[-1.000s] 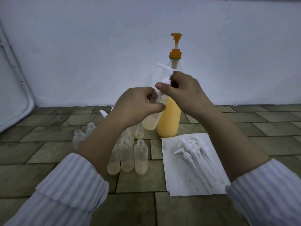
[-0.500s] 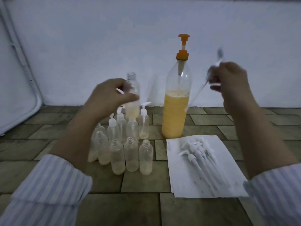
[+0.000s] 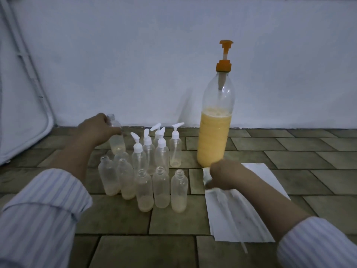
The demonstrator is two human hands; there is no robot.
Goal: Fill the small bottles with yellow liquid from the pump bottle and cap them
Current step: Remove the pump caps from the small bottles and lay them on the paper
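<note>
Bottle (image 3: 116,136) uncapped, gripped in left hand (image 3: 96,129), well left of pump bottle (image 3: 216,120). Right hand (image 3: 222,176) on paper (image 3: 258,172) just before pump bottle — grip unclear. Advise: hold bottle upright, seat cap straight — twist snug.

1 big pump bottle (image 3: 214,132) w/ yellow liquid. 5 small bottles w/ white pump caps (image 3: 152,149). 7 small uncapped bottles (image 3: 160,188), incl 1 held. 1 paper sheet (image 3: 237,215). Loose pumps on sheet: blurred, can't count. 2 hands.
</note>
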